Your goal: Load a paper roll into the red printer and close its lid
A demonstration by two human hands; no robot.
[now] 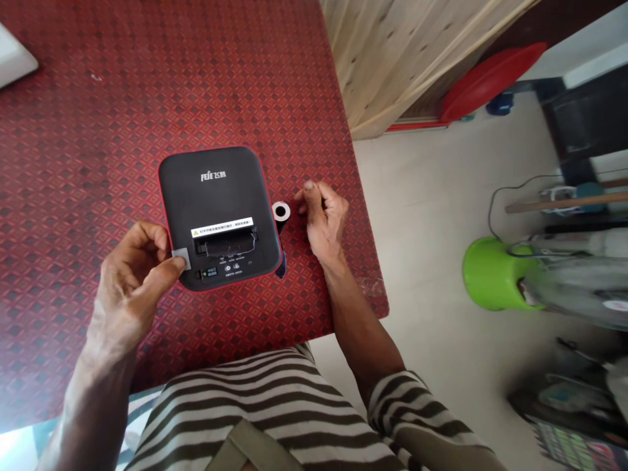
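A black receipt printer (220,196) with a red edge lies on the table in front of me. It has a white warning strip above a dark slot, and small icons near its front edge. My left hand (140,281) grips the printer's left front corner, thumb on a light grey square tab (181,258) and fingers curled at the side. To the right of the printer, my right hand (324,219) is closed with its thumb against curled fingers; whatever it may hold is hidden. Between that hand and the printer sits a small white paper roll (281,211) with a dark core.
The red patterned table (235,78) ends on the right, above a pale floor. At its upper left is the corner of a white object (14,55). A green bucket (490,275) and a red basin (490,82) stand off to the right, near a beige curtain (387,59).
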